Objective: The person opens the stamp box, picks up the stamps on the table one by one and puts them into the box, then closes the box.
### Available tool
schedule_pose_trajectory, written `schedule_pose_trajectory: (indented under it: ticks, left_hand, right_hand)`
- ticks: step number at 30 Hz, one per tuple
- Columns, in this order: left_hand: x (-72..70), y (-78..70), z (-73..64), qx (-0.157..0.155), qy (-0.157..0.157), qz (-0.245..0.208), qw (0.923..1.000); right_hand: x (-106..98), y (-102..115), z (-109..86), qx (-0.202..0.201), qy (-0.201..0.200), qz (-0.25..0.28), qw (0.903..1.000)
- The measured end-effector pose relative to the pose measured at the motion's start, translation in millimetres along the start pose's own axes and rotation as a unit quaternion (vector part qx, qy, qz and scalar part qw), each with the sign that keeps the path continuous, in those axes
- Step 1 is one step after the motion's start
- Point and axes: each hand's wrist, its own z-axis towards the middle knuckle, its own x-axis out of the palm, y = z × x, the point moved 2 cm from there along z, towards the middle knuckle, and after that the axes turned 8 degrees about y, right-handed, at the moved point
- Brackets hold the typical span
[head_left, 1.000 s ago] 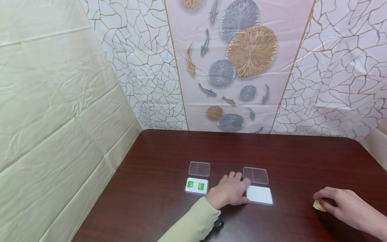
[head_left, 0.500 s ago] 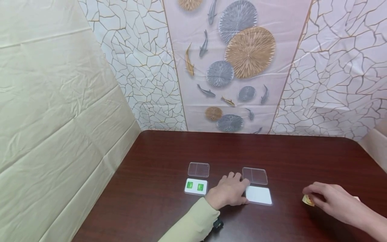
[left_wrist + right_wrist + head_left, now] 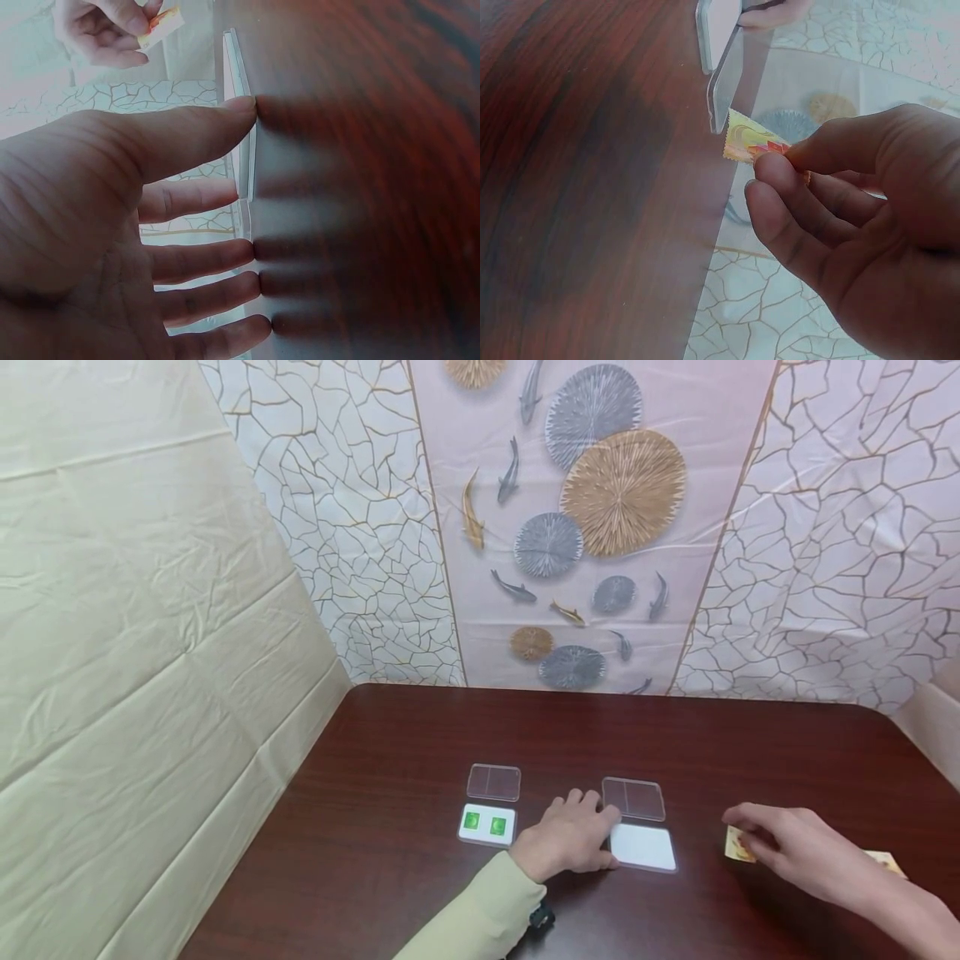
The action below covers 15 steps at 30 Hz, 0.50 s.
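Right of the white box [image 3: 643,847], pinches yellow packet [image 3: 744,139] in right hand [image 3: 802,845]; left of box, rests outstretched left hand [image 3: 568,836].

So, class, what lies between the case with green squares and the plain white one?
The left hand, close beside the plain white case, as the head view shows.
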Motion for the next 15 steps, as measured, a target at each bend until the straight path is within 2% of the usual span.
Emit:
schedule_pose_trajectory:
  ticks: [6,12,15]
  left_hand:
    - [-0.1,0.5,0.4,0.000,0.000,0.001,1.0000]
    - [-0.1,0.3,0.4,0.001,0.003,-0.003,1.0000]
    - [0.0,0.4,0.2,0.001,0.006,-0.004,1.0000]
  right_hand:
    - [0.9,6.9,11.9,0.006,0.016,0.007,0.9998]
    - [3.7,15.7,22.7,-0.008,0.021,0.033,0.9992]
    - [4.0,18.8,27.9,-0.003,0.044,0.050,0.9978]
